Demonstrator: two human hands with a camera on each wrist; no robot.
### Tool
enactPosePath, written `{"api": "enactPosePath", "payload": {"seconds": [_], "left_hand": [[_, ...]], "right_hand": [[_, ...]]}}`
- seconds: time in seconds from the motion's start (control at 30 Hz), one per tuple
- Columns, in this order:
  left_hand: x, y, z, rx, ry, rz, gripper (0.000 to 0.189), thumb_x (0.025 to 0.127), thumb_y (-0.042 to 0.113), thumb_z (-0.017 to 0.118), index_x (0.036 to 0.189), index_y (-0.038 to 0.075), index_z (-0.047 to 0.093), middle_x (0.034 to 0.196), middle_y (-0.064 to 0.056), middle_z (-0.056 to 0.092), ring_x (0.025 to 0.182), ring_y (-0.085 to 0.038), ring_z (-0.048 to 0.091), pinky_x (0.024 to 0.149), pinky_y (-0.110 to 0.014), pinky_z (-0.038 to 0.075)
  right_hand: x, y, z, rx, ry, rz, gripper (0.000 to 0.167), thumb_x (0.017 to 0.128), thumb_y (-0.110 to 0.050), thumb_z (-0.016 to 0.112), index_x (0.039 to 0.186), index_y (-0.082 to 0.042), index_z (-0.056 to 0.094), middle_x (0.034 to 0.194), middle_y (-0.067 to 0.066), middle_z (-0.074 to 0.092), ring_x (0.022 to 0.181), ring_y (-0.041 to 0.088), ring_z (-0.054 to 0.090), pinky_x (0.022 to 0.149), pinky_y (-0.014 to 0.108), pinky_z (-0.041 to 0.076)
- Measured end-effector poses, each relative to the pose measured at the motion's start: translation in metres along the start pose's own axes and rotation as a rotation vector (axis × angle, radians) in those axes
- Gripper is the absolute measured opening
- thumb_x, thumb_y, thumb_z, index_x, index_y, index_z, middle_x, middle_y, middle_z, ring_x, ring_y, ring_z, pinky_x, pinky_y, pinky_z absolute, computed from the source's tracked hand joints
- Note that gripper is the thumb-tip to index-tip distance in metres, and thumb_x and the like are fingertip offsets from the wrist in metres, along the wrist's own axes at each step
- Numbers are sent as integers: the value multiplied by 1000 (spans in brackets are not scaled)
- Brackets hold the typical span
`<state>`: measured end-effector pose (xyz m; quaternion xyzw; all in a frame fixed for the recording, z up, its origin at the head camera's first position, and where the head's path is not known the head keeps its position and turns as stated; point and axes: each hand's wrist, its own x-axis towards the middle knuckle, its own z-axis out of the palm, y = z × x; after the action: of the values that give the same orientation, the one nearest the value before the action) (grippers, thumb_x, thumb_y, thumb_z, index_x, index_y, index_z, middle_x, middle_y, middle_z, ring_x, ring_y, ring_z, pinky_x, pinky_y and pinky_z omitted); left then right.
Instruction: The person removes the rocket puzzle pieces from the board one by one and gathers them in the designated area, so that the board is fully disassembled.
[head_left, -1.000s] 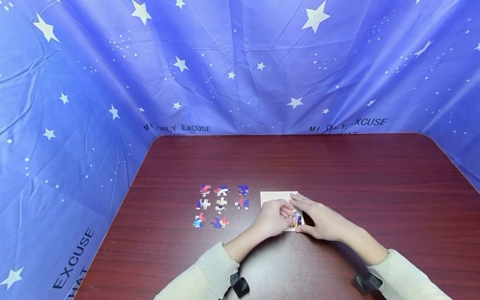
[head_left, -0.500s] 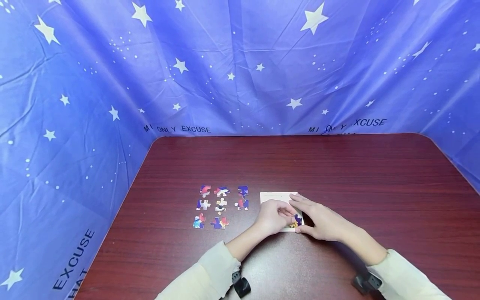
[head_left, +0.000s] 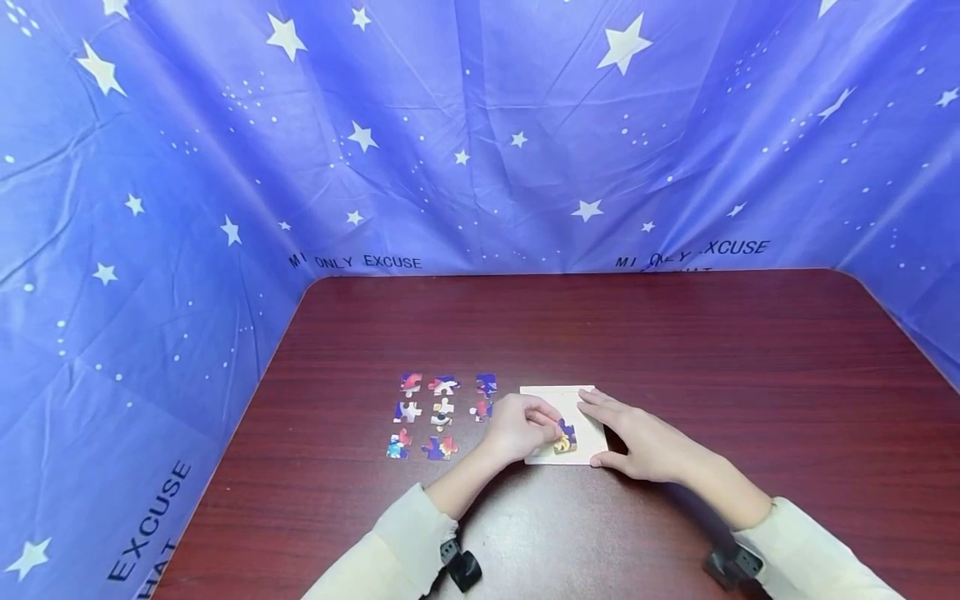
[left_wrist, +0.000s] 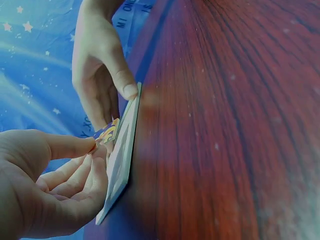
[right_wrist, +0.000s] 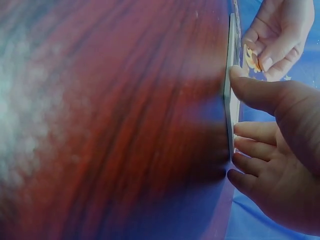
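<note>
In the head view my left hand (head_left: 525,429) pinches a purple and yellow jigsaw piece (head_left: 566,437) between thumb and fingers, over the pale square puzzle tray (head_left: 585,458). The left wrist view shows the jigsaw piece (left_wrist: 107,132) tilted above the tray's surface (left_wrist: 124,165), at the tips of thumb and forefinger. My right hand (head_left: 637,437) rests at the tray's right side with fingers extended. Its thumb touches the near edge and its fingertips reach the far right corner. In the right wrist view the thumb (right_wrist: 255,92) lies against the tray's edge (right_wrist: 230,100).
Several loose jigsaw pieces lie in rough rows left of the tray, among them a blue and red piece (head_left: 399,444) and a purple one (head_left: 486,383). The dark red wooden table (head_left: 712,333) backs onto a blue star-patterned curtain (head_left: 465,200).
My left hand has moved left from the tray's lower right corner, carrying the purple and yellow jigsaw piece toward the tray's middle. My right hand has stayed at the tray's edge.
</note>
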<state>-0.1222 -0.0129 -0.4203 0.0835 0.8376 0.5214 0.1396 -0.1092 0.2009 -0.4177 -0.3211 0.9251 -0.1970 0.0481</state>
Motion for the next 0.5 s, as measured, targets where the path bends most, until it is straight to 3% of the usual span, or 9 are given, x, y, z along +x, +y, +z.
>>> {"api": "enactPosePath", "payload": {"seconds": [0.17,0.3,0.5], "left_hand": [[-4,-5,-8,-19,16,-1,10,74,3,73,84,2,73,70,-9,73,56,1,54,53,-14,44],[-9,-10,-17,-38,19,-50,10,75,4,73,85,3,73,65,-3,68,53,-4,52,48,-18,46],[-19,-18,-34,-3,6,-84,9,77,5,73,87,5,74,75,-8,74,51,-6,55,47,-20,48]], "right_hand": [[0,0,-1,1,-12,4,69,79,-24,77,137,3,49,148,20,45,137,35,42,107,50,40],[0,1,0,1,-29,9,69,81,-25,76,138,2,48,148,19,44,138,35,41,107,50,40],[-2,0,-2,-2,-33,10,69,82,-26,75,138,2,47,149,19,43,138,36,40,107,50,40]]}}
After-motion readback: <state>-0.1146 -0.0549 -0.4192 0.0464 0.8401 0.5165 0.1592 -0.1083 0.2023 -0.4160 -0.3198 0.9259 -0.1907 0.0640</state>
